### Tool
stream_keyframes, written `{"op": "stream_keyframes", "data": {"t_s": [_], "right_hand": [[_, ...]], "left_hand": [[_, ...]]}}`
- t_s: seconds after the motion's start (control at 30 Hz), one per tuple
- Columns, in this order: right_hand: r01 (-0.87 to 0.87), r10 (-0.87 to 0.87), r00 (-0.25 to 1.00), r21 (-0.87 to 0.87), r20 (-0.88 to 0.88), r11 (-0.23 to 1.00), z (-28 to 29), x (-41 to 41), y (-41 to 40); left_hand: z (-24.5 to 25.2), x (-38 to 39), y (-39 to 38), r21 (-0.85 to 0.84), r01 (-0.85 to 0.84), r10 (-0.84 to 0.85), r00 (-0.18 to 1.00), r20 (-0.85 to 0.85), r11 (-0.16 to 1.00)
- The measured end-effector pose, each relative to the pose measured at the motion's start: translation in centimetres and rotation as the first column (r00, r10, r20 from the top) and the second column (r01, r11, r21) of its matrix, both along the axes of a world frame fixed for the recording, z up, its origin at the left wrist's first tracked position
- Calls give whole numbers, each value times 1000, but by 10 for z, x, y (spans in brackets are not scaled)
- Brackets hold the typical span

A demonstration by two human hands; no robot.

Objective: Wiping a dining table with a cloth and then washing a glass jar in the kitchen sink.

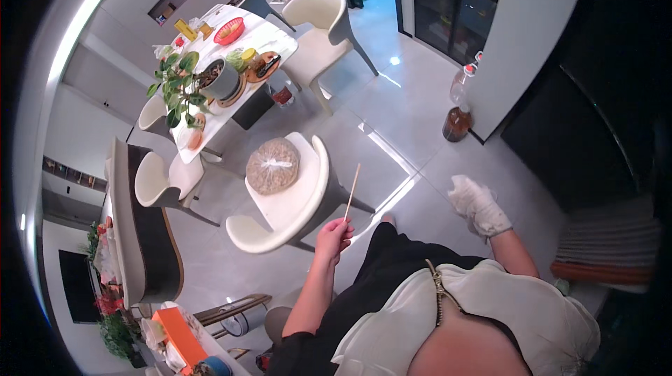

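My left hand [334, 238] holds a thin wooden stick [354, 189] by its lower end, the free end pointing up and away from me. My right hand [476, 207] wears a whitish, crumpled glove or wrapping and hangs over the floor; its fingers are covered, and I cannot make out whether it holds anything. Beyond my left hand is a cream armchair [310, 200]. On that chair's seat lies a tied clear plastic bag [273, 166] filled with brownish pieces.
A marble-patterned table [262, 34] carries a potted plant [218, 82], a red basket [229, 31] and a jar [251, 56]. Cream chairs [317, 13] surround it. Large bottles [458, 124] stand by the wall at right. An orange box [179, 337] lies at lower left.
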State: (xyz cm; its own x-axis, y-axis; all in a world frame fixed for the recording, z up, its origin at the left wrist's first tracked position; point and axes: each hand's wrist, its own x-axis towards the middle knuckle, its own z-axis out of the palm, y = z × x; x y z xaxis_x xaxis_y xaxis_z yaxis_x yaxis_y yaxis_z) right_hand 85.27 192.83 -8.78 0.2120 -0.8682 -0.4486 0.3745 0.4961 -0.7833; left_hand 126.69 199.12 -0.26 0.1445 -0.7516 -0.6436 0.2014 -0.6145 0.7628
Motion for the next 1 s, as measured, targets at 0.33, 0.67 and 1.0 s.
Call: {"op": "stream_keyframes", "data": {"t_s": [0.33,0.67,1.0], "right_hand": [[117,82,919,466,-385,877,45,-15,-139],[279,-191,957,514,-218,811,10,-62,-363],[17,85,979,493,-185,870,26,-72,-743]], "left_hand": [[-41,-26,-293,194,-24,110,886,-450,981],[-44,-40,-567,130,-9,71,873,-482,991],[-50,-107,-837,103,-111,151,772,-617,989]]}}
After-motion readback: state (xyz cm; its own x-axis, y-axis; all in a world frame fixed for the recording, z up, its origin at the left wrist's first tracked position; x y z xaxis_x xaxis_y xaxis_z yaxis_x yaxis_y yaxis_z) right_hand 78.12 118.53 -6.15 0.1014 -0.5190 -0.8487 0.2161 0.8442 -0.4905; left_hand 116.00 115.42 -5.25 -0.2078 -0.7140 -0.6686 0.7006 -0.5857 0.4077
